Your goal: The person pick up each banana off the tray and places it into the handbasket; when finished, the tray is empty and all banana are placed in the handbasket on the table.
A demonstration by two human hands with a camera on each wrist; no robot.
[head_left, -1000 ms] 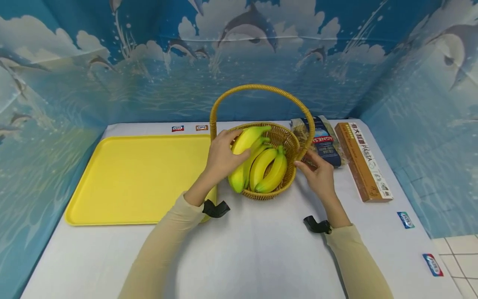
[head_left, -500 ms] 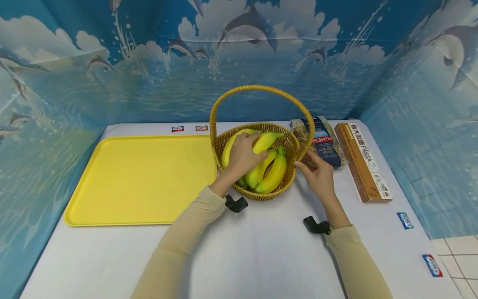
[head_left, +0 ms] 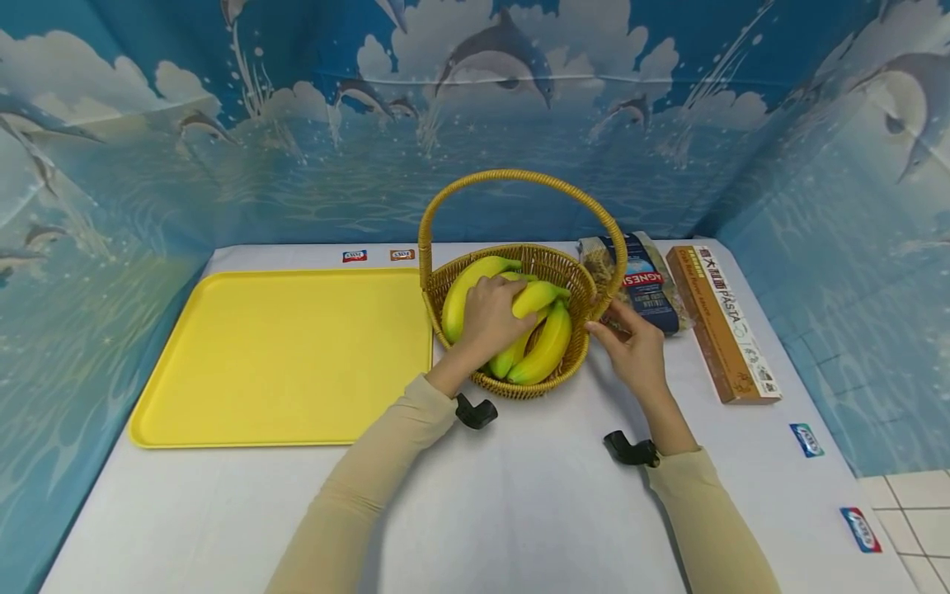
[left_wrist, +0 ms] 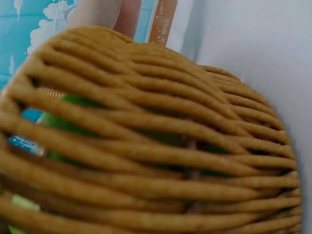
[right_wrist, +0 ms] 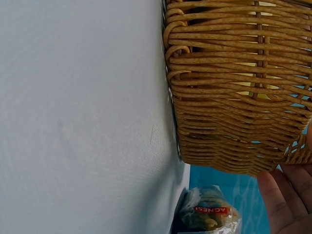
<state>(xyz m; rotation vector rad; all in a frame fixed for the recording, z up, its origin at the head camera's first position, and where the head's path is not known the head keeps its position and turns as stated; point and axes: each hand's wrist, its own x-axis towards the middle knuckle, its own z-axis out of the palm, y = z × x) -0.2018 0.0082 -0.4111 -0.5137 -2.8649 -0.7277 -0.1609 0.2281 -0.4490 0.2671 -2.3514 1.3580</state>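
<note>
A wicker basket (head_left: 519, 386) with a tall arched handle (head_left: 519, 175) stands on the white table, right of centre. A bunch of yellow-green bananas (head_left: 551, 342) lies inside it. My left hand (head_left: 496, 318) reaches over the near-left rim, its fingers curled over the top of the bunch. My right hand (head_left: 607, 332) rests against the basket's right wall with its fingers nearly straight. The left wrist view is filled by the woven basket wall (left_wrist: 146, 146), with green banana (left_wrist: 63, 122) showing through the gaps. The right wrist view shows the basket wall (right_wrist: 234, 97) and my right fingers (right_wrist: 285, 200) beside it.
A large yellow tray (head_left: 282, 355) lies left of the basket, almost touching it. A bag of pasta (head_left: 641, 280) and a long brown pasta box (head_left: 720, 322) lie to the right. Dolphin-printed walls enclose the table on three sides. Small stickers dot the table edges.
My left hand carried the banana bunch from over the basket's left rim to the right and down into the basket. The right hand and the basket stayed put.
</note>
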